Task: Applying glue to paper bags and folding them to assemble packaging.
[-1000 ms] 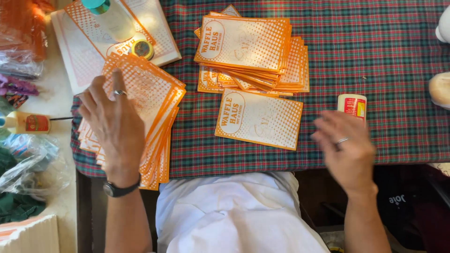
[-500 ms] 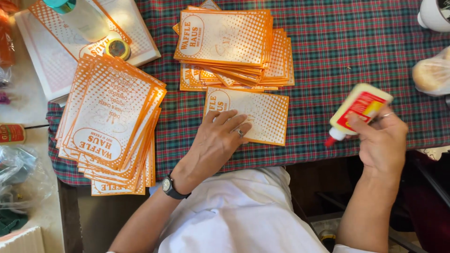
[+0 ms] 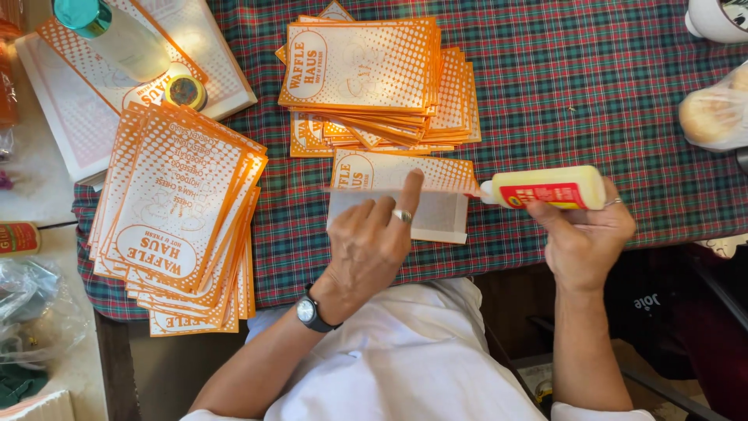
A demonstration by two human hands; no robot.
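Nearest the camera, at lower centre of the frame, the left hand (image 3: 374, 242) is laid flat on a folded paper bag (image 3: 436, 214) with the fingers (image 3: 409, 191) stretched out and pressed down on it, nothing being grasped. The bag lies under the fingertips at the centre of the frame, its white inner face turned up below and an orange-dotted flap raised along its upper edge. A ring is worn on one finger and a wristwatch (image 3: 309, 310) on the wrist.

To the right of centre, the right hand (image 3: 584, 238) is closed around a glue bottle (image 3: 545, 188), which is held level with its tip touching the right end of the flap. The bottle is pale yellow with a red label.

At left of the frame, a fanned stack of bags (image 3: 183, 218) is spread out, white with orange dots and an oval orange emblem at the lower end. A second stack (image 3: 374, 74) of the same kind is piled at upper centre, just beyond the folded bag. Everything rests on a plaid tablecloth (image 3: 592, 101) of red and green.

At upper left, a clear bottle with a teal cap (image 3: 113, 35) and a small round tin (image 3: 185, 90) are set on white sheets. At the far left edge, an orange-labelled container (image 3: 17, 238) is partly seen.
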